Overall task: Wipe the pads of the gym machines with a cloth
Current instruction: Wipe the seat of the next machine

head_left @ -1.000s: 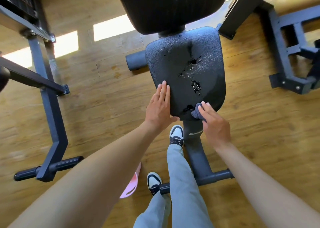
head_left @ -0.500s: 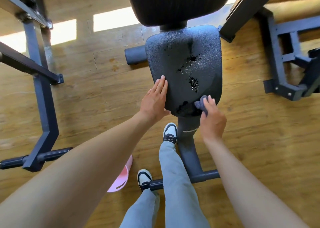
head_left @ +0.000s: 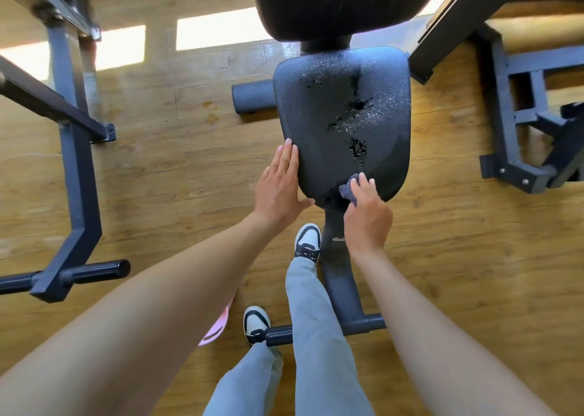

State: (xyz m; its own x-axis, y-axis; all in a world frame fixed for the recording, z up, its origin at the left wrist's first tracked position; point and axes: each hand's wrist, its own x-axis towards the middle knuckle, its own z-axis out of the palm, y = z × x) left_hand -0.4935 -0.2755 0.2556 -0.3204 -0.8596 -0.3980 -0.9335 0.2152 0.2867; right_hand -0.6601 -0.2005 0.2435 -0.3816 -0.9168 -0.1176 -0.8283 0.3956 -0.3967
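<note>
Seat pad point(head_left: 343, 105) of the gym bench, black and cracked with torn patches near its middle, sits centre frame above a wooden floor point(head_left: 189, 169), with the larger back pad point(head_left: 341, 1) beyond it at the top edge. Far left stands a dark metal frame point(head_left: 79, 162) of another machine. Moving right, the left hand point(head_left: 279, 184) lies flat with straight fingers against the pad's left edge, thumb spread toward its near rim, gripping nothing. Next comes the right hand point(head_left: 366, 213), fingers curled round a small bunched grey cloth point(head_left: 349, 189) and pressing it onto the pad's near end, just below the torn patches. Under the hands are the bench post point(head_left: 338, 257) and two sneakers. Far right stands another dark steel frame point(head_left: 518, 124).
</note>
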